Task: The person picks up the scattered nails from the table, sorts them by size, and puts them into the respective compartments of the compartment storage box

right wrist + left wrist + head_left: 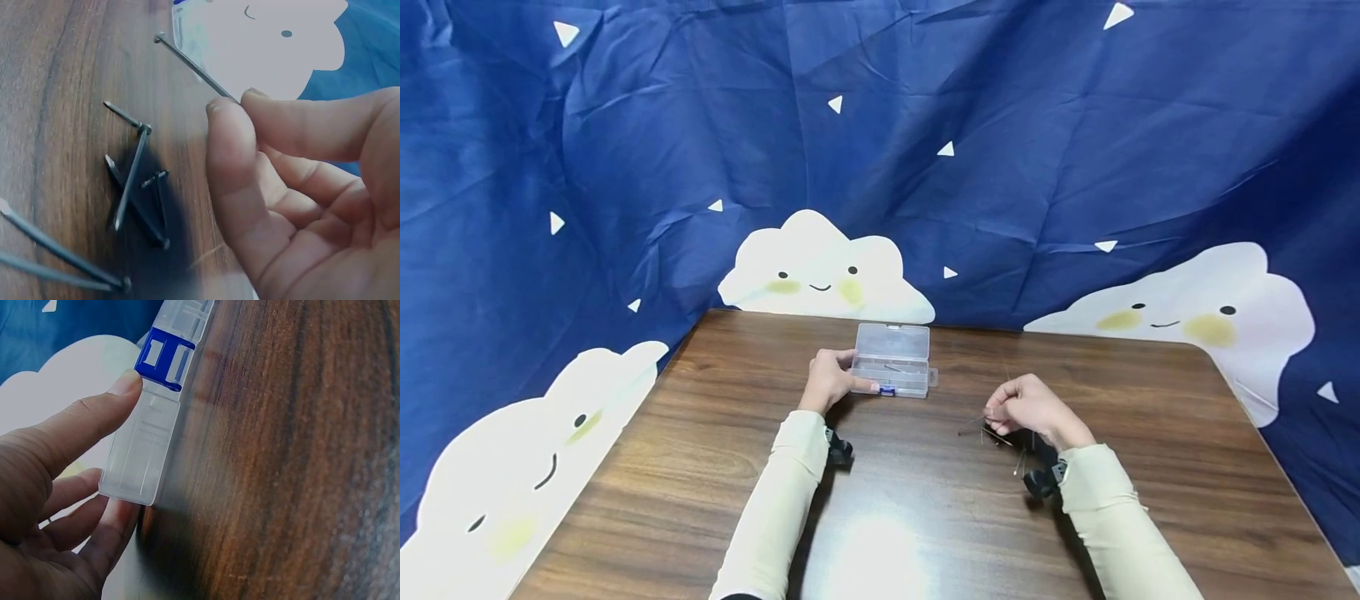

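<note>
My left hand holds the left end of a clear plastic box, thumb on the front wall beside its blue latch and fingers round the end. The box's lid stands raised at the back, and a thin nail lies inside. Over to the right, my right hand pinches a nail between thumb and index finger, its flat head pointing away from the hand. Several loose nails lie crossed on the table below that hand.
The brown wooden table reaches back to a blue cloth printed with clouds and white triangles. A bright glare spot marks the table's front middle. Dark wrist cameras sit on both wrists.
</note>
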`<state>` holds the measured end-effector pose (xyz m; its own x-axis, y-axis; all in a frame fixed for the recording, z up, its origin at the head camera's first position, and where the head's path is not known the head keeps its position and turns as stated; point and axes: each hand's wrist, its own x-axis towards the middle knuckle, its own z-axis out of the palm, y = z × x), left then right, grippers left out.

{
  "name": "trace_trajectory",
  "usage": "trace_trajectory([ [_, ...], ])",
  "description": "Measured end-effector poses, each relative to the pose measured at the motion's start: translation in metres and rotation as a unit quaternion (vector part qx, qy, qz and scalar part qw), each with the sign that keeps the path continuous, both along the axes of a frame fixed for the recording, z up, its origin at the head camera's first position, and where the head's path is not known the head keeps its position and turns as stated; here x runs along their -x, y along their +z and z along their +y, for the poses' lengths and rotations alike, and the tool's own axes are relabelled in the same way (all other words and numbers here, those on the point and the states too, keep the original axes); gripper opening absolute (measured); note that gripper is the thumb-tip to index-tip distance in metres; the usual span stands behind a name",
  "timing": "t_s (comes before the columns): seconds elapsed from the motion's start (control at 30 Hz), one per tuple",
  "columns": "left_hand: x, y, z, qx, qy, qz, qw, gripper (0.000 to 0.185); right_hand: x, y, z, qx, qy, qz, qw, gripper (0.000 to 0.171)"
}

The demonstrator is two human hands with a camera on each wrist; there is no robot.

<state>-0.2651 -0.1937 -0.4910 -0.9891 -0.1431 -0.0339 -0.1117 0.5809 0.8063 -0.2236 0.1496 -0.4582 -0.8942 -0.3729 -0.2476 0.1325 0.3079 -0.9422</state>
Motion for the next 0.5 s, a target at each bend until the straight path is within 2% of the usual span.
trace_trajectory([
  [0.33,0.001,-0.001,0.003,-0.001,-0.001,-0.003,1.0000,0.080,0.005,-0.001,-0.012,0.046,-0.072,0.012,0.996,0.007],
  [0.5,0.000,-0.001,0.004,0.004,0.006,0.002,1.0000,0.079,0.008,-0.005,-0.024,0.081,-0.093,0.009,0.992,0.009],
])
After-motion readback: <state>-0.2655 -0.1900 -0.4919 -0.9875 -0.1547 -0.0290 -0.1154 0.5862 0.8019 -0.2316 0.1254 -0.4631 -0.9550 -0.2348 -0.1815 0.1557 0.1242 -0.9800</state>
